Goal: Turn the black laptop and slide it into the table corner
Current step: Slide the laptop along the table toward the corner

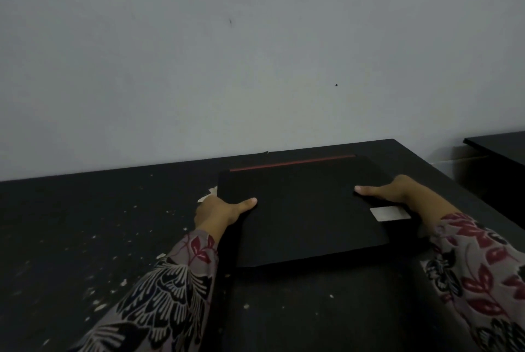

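A closed black laptop (304, 209) with a red strip along its far edge and a pale sticker near its right side lies flat on the black table (85, 238), close to the wall and near the table's far right corner (393, 141). My left hand (218, 211) grips the laptop's left edge, thumb on the lid. My right hand (397, 192) grips the right edge, thumb also laid across the lid. Both sleeves are floral patterned.
A grey wall (255, 53) runs along the table's far edge. The tabletop is worn, with pale chipped flecks on the left. Another dark surface (500, 147) stands apart at the far right, across a gap.
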